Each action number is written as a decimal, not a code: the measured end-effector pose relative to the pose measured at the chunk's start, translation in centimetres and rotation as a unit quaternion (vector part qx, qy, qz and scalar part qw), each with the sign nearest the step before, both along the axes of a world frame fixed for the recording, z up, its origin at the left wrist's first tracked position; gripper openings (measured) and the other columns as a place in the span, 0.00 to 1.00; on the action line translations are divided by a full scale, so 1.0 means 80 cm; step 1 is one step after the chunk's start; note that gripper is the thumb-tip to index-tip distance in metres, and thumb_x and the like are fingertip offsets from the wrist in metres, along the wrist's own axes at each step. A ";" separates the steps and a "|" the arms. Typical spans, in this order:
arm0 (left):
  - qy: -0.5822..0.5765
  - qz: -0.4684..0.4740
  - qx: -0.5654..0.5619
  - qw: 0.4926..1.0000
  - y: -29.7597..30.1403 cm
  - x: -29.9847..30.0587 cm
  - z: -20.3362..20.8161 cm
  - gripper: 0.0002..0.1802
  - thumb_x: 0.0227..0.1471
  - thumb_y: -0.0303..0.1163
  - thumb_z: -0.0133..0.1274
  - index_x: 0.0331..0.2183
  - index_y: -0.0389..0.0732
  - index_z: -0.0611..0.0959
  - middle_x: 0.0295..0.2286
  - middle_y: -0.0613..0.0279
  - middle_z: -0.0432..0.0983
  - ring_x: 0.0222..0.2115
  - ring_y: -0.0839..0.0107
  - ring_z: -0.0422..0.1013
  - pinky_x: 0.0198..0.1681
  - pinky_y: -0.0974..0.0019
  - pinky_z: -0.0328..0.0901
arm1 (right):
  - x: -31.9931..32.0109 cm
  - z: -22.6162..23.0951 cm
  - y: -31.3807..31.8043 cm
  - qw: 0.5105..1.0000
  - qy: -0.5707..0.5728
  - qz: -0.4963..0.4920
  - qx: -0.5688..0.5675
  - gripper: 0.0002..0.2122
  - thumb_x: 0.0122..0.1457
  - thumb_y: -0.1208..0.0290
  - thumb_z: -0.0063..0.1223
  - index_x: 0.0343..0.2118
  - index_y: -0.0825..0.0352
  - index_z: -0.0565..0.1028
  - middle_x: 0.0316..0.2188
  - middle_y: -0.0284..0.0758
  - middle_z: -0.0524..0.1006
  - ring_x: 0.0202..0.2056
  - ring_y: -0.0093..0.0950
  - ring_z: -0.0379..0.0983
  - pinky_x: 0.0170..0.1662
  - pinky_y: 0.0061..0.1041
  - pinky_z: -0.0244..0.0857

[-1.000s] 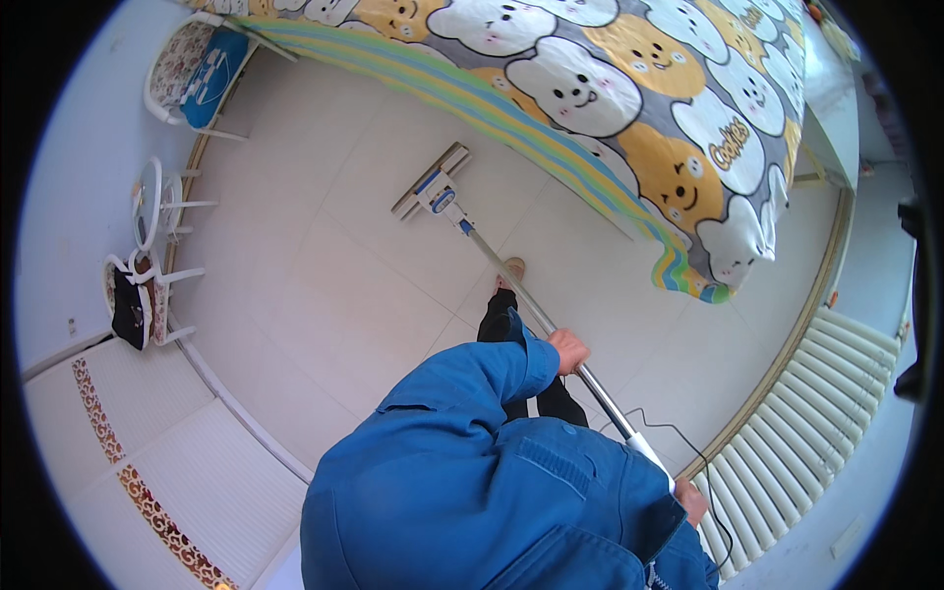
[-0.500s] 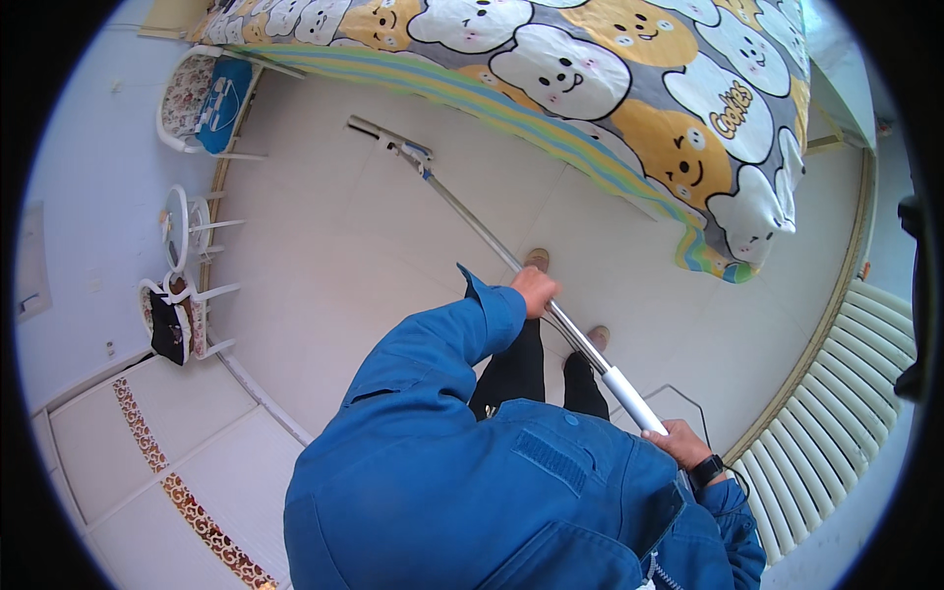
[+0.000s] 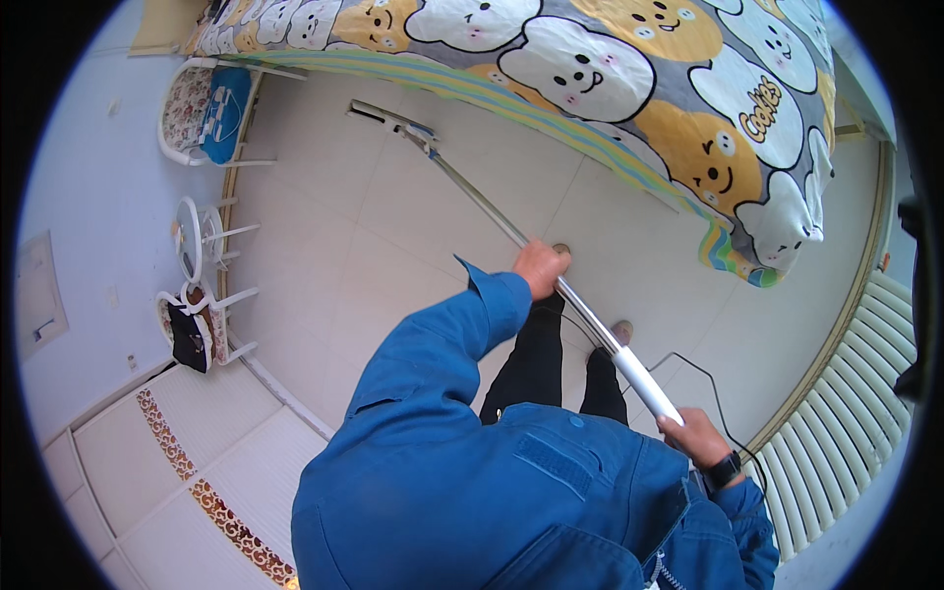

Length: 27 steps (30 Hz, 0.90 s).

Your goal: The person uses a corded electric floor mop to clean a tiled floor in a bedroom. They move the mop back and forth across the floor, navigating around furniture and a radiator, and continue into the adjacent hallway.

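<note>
A long-handled mop (image 3: 482, 202) with a silver pole slants from beside my body to the far left over the floor. Its flat head (image 3: 390, 122), with metal levers, rests on the pale tiles short of the bed's hanging edge. My left hand (image 3: 541, 268) is wrapped round the middle of the pole. At the near end, my right hand (image 3: 696, 436) closes on the top of the white grip (image 3: 644, 382); a black watch is on that wrist.
A bed with a bear-print cover (image 3: 580, 69) spans the far side. White chairs (image 3: 189, 113) and a small round table (image 3: 190, 239) line the left wall. A white radiator (image 3: 836, 413) stands at the right. A dark cable (image 3: 703, 369) runs near my feet.
The mop and both hands have shifted slightly away from me, with the head a little nearer the bed. The whole view has moved a little too. Both grips are unchanged.
</note>
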<state>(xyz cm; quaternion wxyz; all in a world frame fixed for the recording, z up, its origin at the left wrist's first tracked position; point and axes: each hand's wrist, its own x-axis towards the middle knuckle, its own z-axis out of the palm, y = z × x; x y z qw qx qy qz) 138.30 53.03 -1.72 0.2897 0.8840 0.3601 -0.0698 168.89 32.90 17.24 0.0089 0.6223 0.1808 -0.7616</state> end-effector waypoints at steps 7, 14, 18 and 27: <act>0.014 -0.019 -0.003 1.000 -0.012 0.013 -0.003 0.11 0.30 0.27 0.59 0.22 0.44 0.75 0.20 0.53 0.73 0.27 0.51 0.71 0.32 0.52 0.64 | 0.001 0.020 -0.006 0.997 -0.069 0.010 -0.015 0.20 0.55 0.54 0.52 0.25 0.71 0.73 0.14 0.33 0.71 0.13 0.21 0.66 0.16 0.19 0.59; 0.068 -0.027 0.012 0.997 0.062 -0.027 -0.005 0.10 0.31 0.25 0.59 0.23 0.43 0.75 0.21 0.52 0.73 0.30 0.50 0.70 0.33 0.51 0.65 | -0.028 -0.034 0.029 0.997 0.058 -0.039 0.017 0.22 0.56 0.49 0.51 0.25 0.70 0.73 0.15 0.32 0.71 0.16 0.20 0.66 0.19 0.20 0.60; 0.050 -0.054 -0.026 0.997 0.016 0.003 0.014 0.12 0.30 0.25 0.59 0.24 0.43 0.75 0.21 0.52 0.73 0.28 0.49 0.71 0.31 0.51 0.66 | -0.002 0.005 -0.010 1.000 0.012 0.002 -0.009 0.26 0.55 0.48 0.51 0.29 0.74 0.75 0.19 0.32 0.73 0.22 0.19 0.66 0.25 0.21 0.61; 0.045 -0.029 -0.053 0.997 0.017 0.003 0.013 0.11 0.32 0.26 0.59 0.25 0.44 0.76 0.21 0.51 0.73 0.29 0.48 0.71 0.31 0.50 0.65 | 0.001 0.010 -0.007 1.000 -0.008 0.009 -0.017 0.25 0.55 0.48 0.51 0.27 0.73 0.75 0.18 0.32 0.72 0.20 0.19 0.65 0.23 0.21 0.60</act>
